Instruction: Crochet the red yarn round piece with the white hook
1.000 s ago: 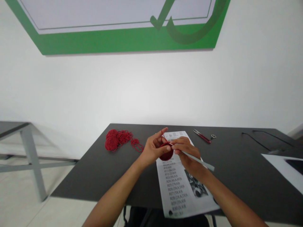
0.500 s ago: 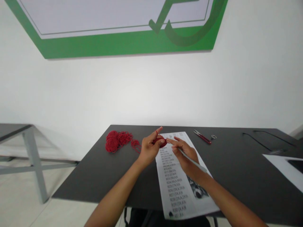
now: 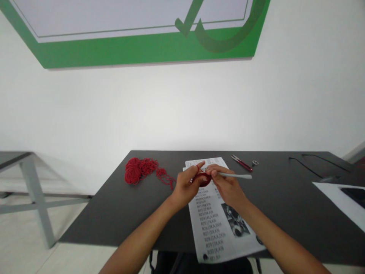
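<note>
Pinched in my left hand (image 3: 185,183) is a small round piece of dark red crochet work (image 3: 205,180), with red yarn looped over the raised index finger. My right hand (image 3: 225,184) grips a crochet hook (image 3: 238,176) by its pale grey handle, which points out to the right. The hook's tip meets the crochet work, though the fingers hide the exact spot. A ball of red yarn (image 3: 133,171) lies on the table to the left, and a loose tangled strand runs from it toward my left hand. Under both hands lies a printed pattern sheet (image 3: 211,232).
On the dark table (image 3: 137,217), red-handled thread snips (image 3: 242,163) with a metal ring lie behind my right hand. Eyeglasses (image 3: 322,167) and a white sheet (image 3: 339,196) with a black object on it are at the right. Another table (image 3: 37,190) stands at the left.
Both hands have shifted, first left, then back right, with the crochet work. The hook's handle has swung from slanting down to nearly level, and the crochet work is tilted differently.
</note>
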The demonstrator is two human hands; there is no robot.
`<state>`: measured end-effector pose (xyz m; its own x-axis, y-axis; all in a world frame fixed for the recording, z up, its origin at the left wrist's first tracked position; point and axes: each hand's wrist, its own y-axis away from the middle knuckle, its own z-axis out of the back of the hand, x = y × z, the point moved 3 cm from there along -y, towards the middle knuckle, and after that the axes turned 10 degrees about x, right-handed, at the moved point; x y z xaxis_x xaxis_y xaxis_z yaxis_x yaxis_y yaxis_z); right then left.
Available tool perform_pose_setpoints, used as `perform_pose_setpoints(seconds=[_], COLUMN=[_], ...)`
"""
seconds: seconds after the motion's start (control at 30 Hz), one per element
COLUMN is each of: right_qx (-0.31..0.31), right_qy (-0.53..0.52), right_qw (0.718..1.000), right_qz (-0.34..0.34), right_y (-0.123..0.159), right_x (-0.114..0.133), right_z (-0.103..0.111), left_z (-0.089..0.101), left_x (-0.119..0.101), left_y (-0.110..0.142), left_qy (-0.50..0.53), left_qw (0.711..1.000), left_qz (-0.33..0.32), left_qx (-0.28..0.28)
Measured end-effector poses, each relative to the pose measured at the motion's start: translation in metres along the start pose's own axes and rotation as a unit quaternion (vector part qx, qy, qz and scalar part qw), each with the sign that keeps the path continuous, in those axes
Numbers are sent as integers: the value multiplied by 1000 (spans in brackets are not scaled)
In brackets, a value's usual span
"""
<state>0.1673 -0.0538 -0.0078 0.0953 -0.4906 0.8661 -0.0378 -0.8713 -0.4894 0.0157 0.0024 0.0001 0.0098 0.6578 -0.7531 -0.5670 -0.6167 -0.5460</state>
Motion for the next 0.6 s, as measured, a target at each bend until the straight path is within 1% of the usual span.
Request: perform_pose_setpoints(seconds=[0.03,0.1,0.17,0.23,0.27,0.33,0.37,0.43,0.5,0.6], right_qx=[1,-18,-42,-46,-46,-39,-31,-6,10,32], right_qy=[73,199,285,330,342,343,328,257,177,130], right_qw=[997,978,954,937,931,930,936,960,979,986], right_qz=[24,63,85,105,117,127,125,110,104,97], right_y=[2,6,10,13,14,15,14,12,8,4], right_x=[3,8,10,10,11,13,14,17,19,20], right_z=[0,-1,-1,-2,-2,-3,-3,-3,-3,-1], left_z=[0,-2,-8,-17,-20,-22,-22,-18,-13,-9], left_x=[-1,-2,1,5,7,9,10,9,6,3], left_y=[1,1,2,2,2,1,1,0,0,0], left_qy=[4,40,131,262,314,384,400,410,409,405], left_qw=[1000,999,989,958,941,913,907,903,905,907], left_qz=[1,22,68,116,127,136,135,127,114,99], left_qx=[-9,-28,-21,8,11,12,8,12,32,66])
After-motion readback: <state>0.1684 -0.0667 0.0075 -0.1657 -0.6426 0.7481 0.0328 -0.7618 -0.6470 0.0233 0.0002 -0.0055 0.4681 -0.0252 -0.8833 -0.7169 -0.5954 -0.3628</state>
